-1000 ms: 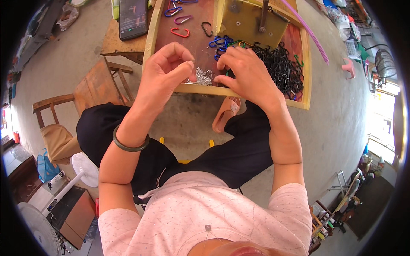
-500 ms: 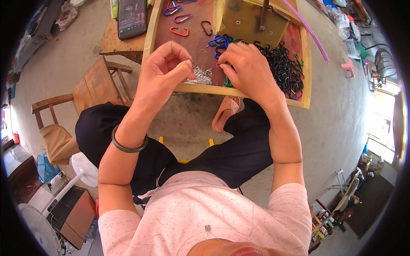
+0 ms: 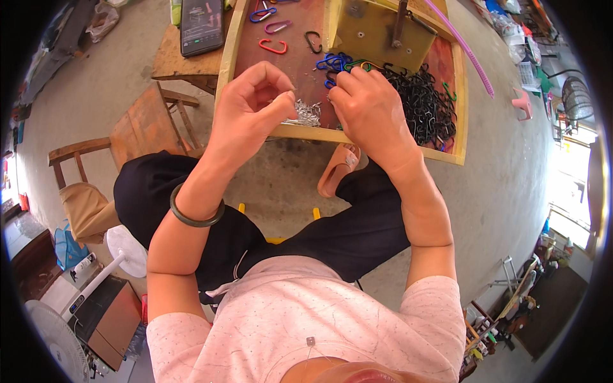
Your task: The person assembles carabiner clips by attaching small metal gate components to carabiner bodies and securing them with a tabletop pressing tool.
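Note:
My left hand (image 3: 254, 110) hovers over the near edge of a wooden tray (image 3: 306, 133), thumb and forefinger nearly together in a pinch. Whatever lies between those fingertips is too small to name. Just beside it is a heap of small silver metal pins (image 3: 308, 113). My right hand (image 3: 371, 108) has its fingers curled in a pinch as well, with the tips partly hidden. Near its far side lie blue carabiners (image 3: 333, 62), and a large pile of black carabiner hooks (image 3: 426, 105) is to its right. Farther back are a red carabiner (image 3: 273, 46), a purple one (image 3: 278, 27) and a black one (image 3: 313, 42).
A yellowish metal block (image 3: 380, 37) with a dark lever (image 3: 400, 22) stands at the tray's back. Left of the tray a phone (image 3: 202, 25) rests on a wooden stool (image 3: 172, 62). A purple coiled tube (image 3: 469, 57) hangs at the right. A wooden chair (image 3: 140, 121) stands at left.
Both hands stay over the tray in pinching poses. The right hand has turned slightly, its fingers more curled and pointing down. The whole view has shifted a little.

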A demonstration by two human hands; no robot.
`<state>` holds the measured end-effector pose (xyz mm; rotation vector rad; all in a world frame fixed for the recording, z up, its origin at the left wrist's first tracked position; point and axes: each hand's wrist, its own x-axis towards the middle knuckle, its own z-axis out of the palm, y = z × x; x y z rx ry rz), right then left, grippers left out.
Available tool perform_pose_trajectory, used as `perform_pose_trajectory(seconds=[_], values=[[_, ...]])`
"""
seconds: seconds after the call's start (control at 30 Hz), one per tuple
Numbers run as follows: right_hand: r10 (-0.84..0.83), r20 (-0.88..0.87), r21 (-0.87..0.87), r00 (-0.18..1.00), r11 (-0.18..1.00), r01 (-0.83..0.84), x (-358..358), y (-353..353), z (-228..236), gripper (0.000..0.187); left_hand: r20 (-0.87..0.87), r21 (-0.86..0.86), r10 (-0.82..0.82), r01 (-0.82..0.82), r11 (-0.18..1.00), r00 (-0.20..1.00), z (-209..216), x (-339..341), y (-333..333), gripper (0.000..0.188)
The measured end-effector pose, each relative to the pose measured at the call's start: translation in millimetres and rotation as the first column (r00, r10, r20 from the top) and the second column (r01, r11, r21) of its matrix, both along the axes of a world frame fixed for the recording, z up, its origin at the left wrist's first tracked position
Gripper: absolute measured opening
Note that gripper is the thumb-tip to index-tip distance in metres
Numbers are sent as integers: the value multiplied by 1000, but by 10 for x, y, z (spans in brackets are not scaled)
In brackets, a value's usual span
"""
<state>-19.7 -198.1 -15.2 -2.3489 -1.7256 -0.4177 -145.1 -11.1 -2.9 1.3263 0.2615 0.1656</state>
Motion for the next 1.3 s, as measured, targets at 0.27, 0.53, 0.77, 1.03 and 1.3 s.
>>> perform_pose_trajectory(seconds=[0.27,0.53,0.77,1.03,1.3], values=[[-49,99,-89,994,994,58,-102,115,33,4,-6,43,-78,78,996,997,-41,-2,7,3],[-122,165,-298,979,940,168,-258,307,119,11,20,15,-20,19,1000,1000,-45,7,-35,7],[-137,115,-175,984,972,156,-102,209,14,6,10,75,-86,85,994,996,-57,-12,-8,4],[-125,-97,-53,987,991,120,114,-54,138,6,19,109,18,-20,994,1000,-12,-43,-2,8],[11,-111,64,994,998,-4,94,-19,37,2,27,112,12,-15,994,1000,-18,-27,12,8]])
